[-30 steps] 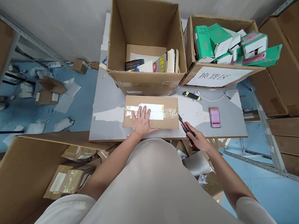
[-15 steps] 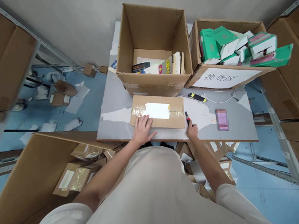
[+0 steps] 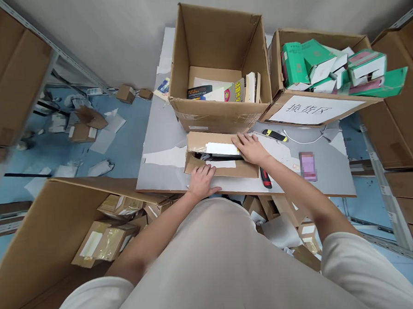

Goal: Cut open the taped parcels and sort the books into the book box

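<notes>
Plainly, 2 spread hands (image 3: 250, 149) (image 3: 201, 180) press a brown carton (image 3: 240, 172), its white label (image 3: 223, 148) split lengthwise.

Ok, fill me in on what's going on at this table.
A person has both bare hands on a cardboard parcel on the table. Its top is parted lengthwise, and something dark shows in the gap, too hidden to identify. The left hand is at the near flap, the right hand on the far flap towards the right end. A red-and-black cutter lies beside that end. Behind stand two open cartons, one holding books, the other green boxes.
</notes>
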Tool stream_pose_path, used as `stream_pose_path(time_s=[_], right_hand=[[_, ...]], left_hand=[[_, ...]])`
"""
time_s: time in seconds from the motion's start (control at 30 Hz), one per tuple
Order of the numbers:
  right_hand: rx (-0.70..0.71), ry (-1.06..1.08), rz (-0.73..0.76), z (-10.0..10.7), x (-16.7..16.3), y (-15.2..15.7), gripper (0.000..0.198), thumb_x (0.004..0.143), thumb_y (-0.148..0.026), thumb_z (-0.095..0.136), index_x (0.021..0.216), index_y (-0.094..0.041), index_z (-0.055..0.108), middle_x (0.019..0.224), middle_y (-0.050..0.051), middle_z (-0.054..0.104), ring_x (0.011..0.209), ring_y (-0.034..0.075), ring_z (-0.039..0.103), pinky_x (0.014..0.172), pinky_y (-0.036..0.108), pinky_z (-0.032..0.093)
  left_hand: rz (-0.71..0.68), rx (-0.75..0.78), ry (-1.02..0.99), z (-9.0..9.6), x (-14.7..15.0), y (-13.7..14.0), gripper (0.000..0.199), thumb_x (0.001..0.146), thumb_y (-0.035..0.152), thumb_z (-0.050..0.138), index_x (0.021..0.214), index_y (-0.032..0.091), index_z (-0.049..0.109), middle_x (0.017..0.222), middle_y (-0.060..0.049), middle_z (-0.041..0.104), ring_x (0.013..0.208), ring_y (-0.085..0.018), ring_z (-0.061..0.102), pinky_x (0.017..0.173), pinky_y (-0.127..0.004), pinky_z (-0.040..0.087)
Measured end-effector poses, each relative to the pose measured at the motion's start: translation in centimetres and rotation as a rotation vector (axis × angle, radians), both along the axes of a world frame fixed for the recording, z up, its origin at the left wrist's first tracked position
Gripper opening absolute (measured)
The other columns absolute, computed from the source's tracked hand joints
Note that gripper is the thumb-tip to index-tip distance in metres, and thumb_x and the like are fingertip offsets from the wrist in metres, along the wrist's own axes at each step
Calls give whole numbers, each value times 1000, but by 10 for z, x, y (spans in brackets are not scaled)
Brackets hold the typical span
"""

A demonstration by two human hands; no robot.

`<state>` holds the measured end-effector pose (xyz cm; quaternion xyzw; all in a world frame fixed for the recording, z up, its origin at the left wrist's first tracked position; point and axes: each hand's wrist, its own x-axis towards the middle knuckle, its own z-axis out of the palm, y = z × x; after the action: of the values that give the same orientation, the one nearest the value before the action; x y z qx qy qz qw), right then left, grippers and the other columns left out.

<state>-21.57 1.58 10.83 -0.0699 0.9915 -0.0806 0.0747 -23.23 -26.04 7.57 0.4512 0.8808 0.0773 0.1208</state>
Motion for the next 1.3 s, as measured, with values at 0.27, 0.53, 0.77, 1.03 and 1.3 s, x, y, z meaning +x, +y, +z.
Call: stream_pose_path(time_s=[0.27, 0.53, 0.77, 1.03, 1.3], right_hand=[[-79, 98, -603, 7, -41, 58, 57, 83, -61, 53, 111, -13, 60, 98, 15, 65, 91, 30, 59, 77, 38, 44], [-50, 185, -86, -4, 13, -2, 37, 95, -27, 33, 120, -16, 59, 115, 16, 60, 109, 27, 52, 94, 39, 35], [-17, -449, -121, 12, 47, -35, 88, 66, -53, 75, 137, -12, 42, 118, 19, 61, 105, 33, 58, 82, 35, 42], [-21, 16, -215, 5, 145, -70, 33, 96, -17, 33, 111, -21, 62, 115, 12, 66, 106, 24, 60, 85, 36, 43], [-403, -215, -116, 11, 172, -79, 53, 90, -44, 49, 137, -16, 50, 149, 15, 40, 137, 31, 37, 107, 46, 37]], left_hand=[[-20, -19, 36, 0, 16, -15, 84, 73, 57, 64, 143, 20, 37, 148, -17, 39, 137, -34, 32, 109, -50, 24], [35, -33, 44, 13, -7, -11, 93, 71, 72, 56, 144, 18, 36, 155, -22, 22, 142, -37, 23, 103, -52, 29], [-160, -232, -52, 35, -79, 5, 109, 41, 72, 75, 128, 11, 51, 115, -22, 62, 113, -40, 54, 105, -56, 23], [-312, 55, 116, 52, -20, -49, 29, 90, 17, 41, 112, 21, 61, 99, -10, 69, 95, -22, 65, 87, -37, 46], [-410, 103, -61, 43, 11, -82, 43, 90, 44, 45, 125, 23, 57, 137, -9, 54, 127, -26, 50, 103, -39, 40]])
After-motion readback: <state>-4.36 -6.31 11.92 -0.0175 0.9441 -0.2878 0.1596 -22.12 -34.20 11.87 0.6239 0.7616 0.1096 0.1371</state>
